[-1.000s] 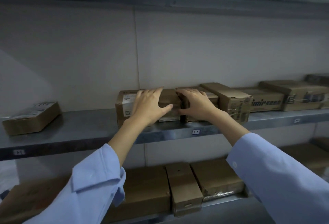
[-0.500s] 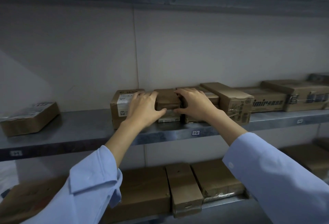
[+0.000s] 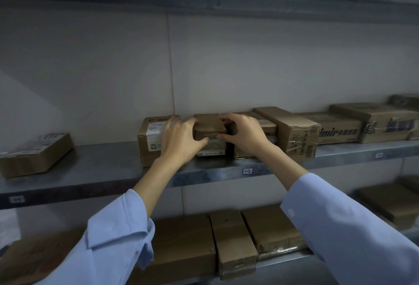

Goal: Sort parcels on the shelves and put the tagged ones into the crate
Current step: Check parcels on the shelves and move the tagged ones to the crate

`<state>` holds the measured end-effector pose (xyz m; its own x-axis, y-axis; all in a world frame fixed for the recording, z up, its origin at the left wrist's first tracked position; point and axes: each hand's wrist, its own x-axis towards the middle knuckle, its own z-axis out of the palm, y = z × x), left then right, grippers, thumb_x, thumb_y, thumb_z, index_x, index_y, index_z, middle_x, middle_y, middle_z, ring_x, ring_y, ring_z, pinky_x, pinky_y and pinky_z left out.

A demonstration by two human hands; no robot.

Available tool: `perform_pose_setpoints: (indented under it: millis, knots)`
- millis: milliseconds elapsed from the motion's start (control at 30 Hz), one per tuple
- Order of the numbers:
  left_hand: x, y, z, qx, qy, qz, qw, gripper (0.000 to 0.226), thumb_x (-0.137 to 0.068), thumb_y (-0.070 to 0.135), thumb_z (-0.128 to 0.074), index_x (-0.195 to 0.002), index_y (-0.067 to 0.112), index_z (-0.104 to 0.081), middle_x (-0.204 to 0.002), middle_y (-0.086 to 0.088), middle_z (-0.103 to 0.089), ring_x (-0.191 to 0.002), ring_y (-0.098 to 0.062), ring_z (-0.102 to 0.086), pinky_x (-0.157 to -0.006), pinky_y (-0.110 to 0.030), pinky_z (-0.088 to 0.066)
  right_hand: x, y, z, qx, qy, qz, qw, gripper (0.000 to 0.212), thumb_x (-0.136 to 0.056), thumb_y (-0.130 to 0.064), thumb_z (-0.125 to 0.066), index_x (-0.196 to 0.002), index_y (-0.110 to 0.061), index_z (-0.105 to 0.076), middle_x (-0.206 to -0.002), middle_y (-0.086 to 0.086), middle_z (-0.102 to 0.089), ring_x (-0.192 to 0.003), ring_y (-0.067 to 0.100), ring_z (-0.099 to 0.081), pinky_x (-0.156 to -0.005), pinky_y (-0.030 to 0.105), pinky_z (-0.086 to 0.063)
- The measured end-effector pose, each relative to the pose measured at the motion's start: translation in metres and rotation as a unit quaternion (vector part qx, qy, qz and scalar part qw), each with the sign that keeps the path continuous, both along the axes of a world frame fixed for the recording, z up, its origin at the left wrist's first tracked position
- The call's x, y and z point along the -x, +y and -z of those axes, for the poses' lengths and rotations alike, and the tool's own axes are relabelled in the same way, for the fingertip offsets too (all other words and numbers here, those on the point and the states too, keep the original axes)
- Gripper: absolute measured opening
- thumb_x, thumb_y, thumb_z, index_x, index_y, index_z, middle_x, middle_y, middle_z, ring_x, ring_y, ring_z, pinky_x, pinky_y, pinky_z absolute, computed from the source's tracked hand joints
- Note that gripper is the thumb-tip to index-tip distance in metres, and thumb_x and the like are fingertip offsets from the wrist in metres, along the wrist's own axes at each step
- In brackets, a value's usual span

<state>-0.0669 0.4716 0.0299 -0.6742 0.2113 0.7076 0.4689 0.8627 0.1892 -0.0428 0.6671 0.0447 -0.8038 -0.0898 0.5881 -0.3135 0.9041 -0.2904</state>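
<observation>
Both hands on it — left hand [image 3: 181,140] and right hand [image 3: 246,135] curl round the small box [image 3: 209,123], wedged between neighbours on the middle shelf [image 3: 102,169]. Best drawn straight forward, level, so the labelled box [image 3: 150,139] alongside isn't dragged — then turned to check for a tag.

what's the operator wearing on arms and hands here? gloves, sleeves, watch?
Long light blue shirt sleeves on both arms: the left sleeve has a loose, open cuff, and the right sleeve shows a small white button at its cuff. The left hand and right hand are bare: no gloves, rings or watch visible.
</observation>
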Motion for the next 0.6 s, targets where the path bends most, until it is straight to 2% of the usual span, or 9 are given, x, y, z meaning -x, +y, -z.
perform_pose_setpoints:
  millis: [100, 200, 333, 400, 467, 533, 600]
  knots:
    - [-0.002, -0.002, -0.002, -0.06, -0.006, 0.039, 0.997, 0.059, -0.078, 0.051, -0.073, -0.127, 0.021, -0.06, -0.119, -0.004, -0.068, -0.116, -0.026, -0.056, -0.113, -0.04, -0.028, -0.005, 0.001, -0.001, 0.078, 0.011, -0.027, 0.997, 0.058, -0.076, -0.037, -0.082, -0.128, -0.022, -0.061, -0.118, -0.003, -0.07, -0.114, 0.015, -0.062, -0.096, 0.037, -0.048]
    - [-0.004, -0.002, -0.006, -0.141, -0.018, 0.089, 0.986, 0.062, -0.077, 0.045, -0.077, -0.13, 0.021, -0.057, -0.125, 0.0, -0.064, -0.118, -0.024, -0.055, -0.105, -0.045, -0.04, -0.011, -0.001, -0.004, 0.162, 0.032, -0.052, 0.985, 0.057, -0.075, -0.031, -0.085, -0.126, -0.023, -0.061, -0.116, -0.006, -0.068, -0.111, 0.007, -0.061, -0.096, 0.03, -0.049]
    - [-0.011, 0.0, -0.011, -0.215, -0.013, 0.148, 0.965, 0.061, -0.077, 0.033, -0.08, -0.131, 0.02, -0.055, -0.125, 0.004, -0.064, -0.115, -0.015, -0.059, -0.097, -0.035, -0.049, -0.021, -0.008, -0.012, 0.236, 0.057, -0.095, 0.965, 0.057, -0.077, -0.017, -0.084, -0.128, -0.02, -0.058, -0.116, -0.008, -0.064, -0.109, 0.008, -0.061, -0.096, 0.024, -0.049]
    - [-0.013, 0.001, -0.013, -0.238, -0.007, 0.169, 0.957, 0.061, -0.076, 0.028, -0.081, -0.131, 0.02, -0.055, -0.125, 0.004, -0.064, -0.114, -0.012, -0.06, -0.095, -0.029, -0.049, -0.024, -0.012, -0.014, 0.258, 0.066, -0.118, 0.957, 0.06, -0.078, -0.009, -0.081, -0.132, -0.017, -0.055, -0.119, -0.004, -0.061, -0.111, 0.01, -0.06, -0.099, 0.024, -0.05]
    - [-0.014, 0.001, -0.016, -0.253, -0.002, 0.179, 0.951, 0.06, -0.076, 0.025, -0.082, -0.13, 0.017, -0.056, -0.126, 0.002, -0.063, -0.115, -0.013, -0.059, -0.096, -0.026, -0.048, -0.027, -0.015, -0.016, 0.277, 0.071, -0.126, 0.95, 0.064, -0.078, -0.008, -0.081, -0.134, -0.02, -0.052, -0.129, -0.001, -0.054, -0.111, 0.008, -0.059, -0.095, 0.021, -0.052]
    - [-0.015, -0.001, -0.018, -0.266, -0.006, 0.186, 0.946, 0.061, -0.075, 0.023, -0.082, -0.131, 0.014, -0.057, -0.127, 0.001, -0.061, -0.117, -0.013, -0.057, -0.1, -0.027, -0.045, -0.028, -0.016, -0.019, 0.309, 0.059, -0.132, 0.94, 0.073, -0.076, -0.01, -0.083, -0.138, -0.024, -0.048, -0.14, 0.0, -0.047, -0.109, 0.006, -0.058, -0.086, 0.014, -0.051]
    - [-0.016, -0.002, -0.018, -0.275, -0.016, 0.188, 0.943, 0.062, -0.075, 0.022, -0.083, -0.131, 0.013, -0.057, -0.127, 0.0, -0.061, -0.118, -0.013, -0.056, -0.102, -0.029, -0.045, -0.028, -0.015, -0.023, 0.342, 0.036, -0.145, 0.928, 0.081, -0.074, -0.011, -0.085, -0.142, -0.025, -0.044, -0.146, 0.002, -0.046, -0.116, 0.013, -0.059, -0.088, 0.017, -0.053]
